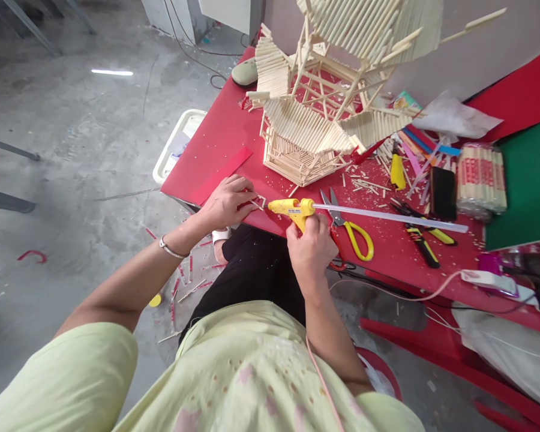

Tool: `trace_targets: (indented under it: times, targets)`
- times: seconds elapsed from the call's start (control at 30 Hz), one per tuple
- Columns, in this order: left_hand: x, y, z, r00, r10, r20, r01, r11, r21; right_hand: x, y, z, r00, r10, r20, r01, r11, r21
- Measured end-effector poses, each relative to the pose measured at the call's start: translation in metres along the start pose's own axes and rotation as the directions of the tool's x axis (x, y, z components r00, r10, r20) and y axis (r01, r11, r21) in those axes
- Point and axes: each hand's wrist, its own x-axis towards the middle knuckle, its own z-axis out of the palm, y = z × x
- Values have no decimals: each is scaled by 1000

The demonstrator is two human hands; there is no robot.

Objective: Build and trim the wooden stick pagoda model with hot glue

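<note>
My right hand (311, 247) is wrapped around the handle of a yellow glue gun (292, 207), whose nozzle points left. A long clear glue stick (396, 218) juts from its back end to the right. Between the fingertips of my left hand (228, 204) is a small piece made of thin wooden sticks (260, 203), right at the nozzle; whether the two touch I cannot tell. Beyond my hands stands a tiered model building made of wooden sticks (306, 129), with slatted roofs. Scissors with yellow handles (357, 240) lie just right of the glue gun.
On the red table (225, 132) are pliers (420, 240), a phone (443, 193), a yellow-handled cutter (396, 171), packed stick bundles (481, 177) and scattered stick bits. A pink cord (400, 297) runs along the front edge. A white tray (173, 147) is at left.
</note>
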Motion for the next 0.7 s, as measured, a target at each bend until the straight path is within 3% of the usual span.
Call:
trace_targets:
  times: [0.7]
  targets:
    - [-1,-3,2,1000,-18,-4,18,1000,-17,0,-3,-3,1000,-18,-25,17,1000,-4]
